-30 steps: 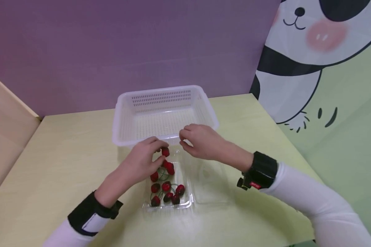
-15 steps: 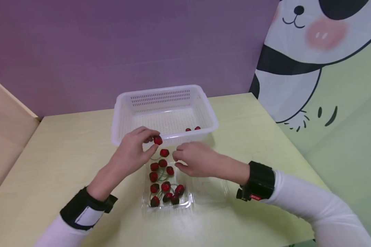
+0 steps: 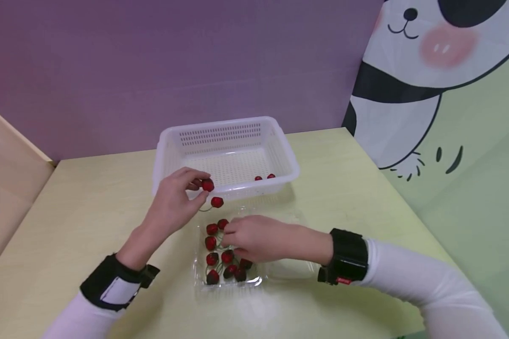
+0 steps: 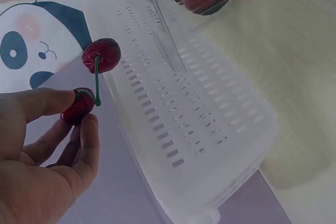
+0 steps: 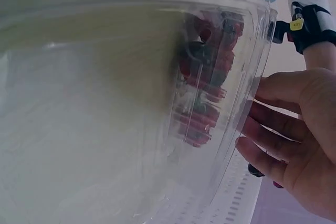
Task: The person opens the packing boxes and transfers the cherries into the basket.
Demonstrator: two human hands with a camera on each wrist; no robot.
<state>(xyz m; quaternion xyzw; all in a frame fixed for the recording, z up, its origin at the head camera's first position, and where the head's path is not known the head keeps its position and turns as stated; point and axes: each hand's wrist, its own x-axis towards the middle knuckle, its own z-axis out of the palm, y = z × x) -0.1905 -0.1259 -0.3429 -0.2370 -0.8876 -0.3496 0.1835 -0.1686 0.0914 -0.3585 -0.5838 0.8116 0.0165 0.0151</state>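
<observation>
My left hand (image 3: 171,197) pinches one cherry (image 3: 208,185) between thumb and fingertips, at the near left rim of the white basket (image 3: 165,141). A second cherry (image 4: 101,55) is joined to it by a green stem and dangles free. My right hand (image 3: 260,238) reaches over the clear plastic box (image 3: 258,282), fingers loosely bent and pointing in among the cherries. In the right wrist view these fingers (image 5: 262,153) are at the box's clear wall, with nothing seen held. Several red cherries (image 3: 212,259) with green stems lie in the box, some hidden behind the right hand.
Two cherries (image 3: 271,176) lie in the basket's near right corner. The box's clear lid (image 3: 292,269) lies folded out to the right, partly under my right forearm. A purple wall (image 3: 174,70) rises behind the table (image 3: 89,212), and a panda-print wall (image 3: 449,141) at right.
My left hand has lifted its cherry pair up and left to the basket's rim. The right hand has moved from the basket back over the box, and two cherries now show in the basket.
</observation>
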